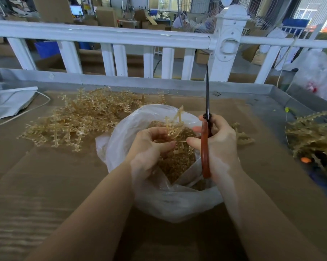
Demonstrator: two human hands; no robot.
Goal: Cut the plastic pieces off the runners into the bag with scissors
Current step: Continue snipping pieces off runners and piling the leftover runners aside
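At the far left edge a grey sheet or sack [6,99] lies partly cut off by the frame, with a pale cord [27,110] curving out from beneath it across the brown cardboard-covered table [46,185]. Next comes a loose pile of tan runners [80,117], tangled so that single branches are hard to separate. In the middle sits the clear plastic bag [121,132], its mouth open toward the camera and its bottom filled with small tan cut pieces [177,159]; the near wall of the bag is crumpled and hides how deep they lie. The left hand [149,146] reaches into the bag mouth, fingers curled around a runner [175,125] whose upper sprig sticks up above the rim; its lower part is covered by the fingers. The right hand [219,140] grips the scissors [206,147] by their red-orange handles, fingers wrapped tight, while its fingertip also touches the runner. The dark blades point straight up and appear pressed together, seen edge-on. Just right of that hand a few more runners [241,136] lie half hidden behind it. At the far right another heap of runners [309,134] rests over a dark object that cannot be made out. Behind the table runs a white railing [102,36].
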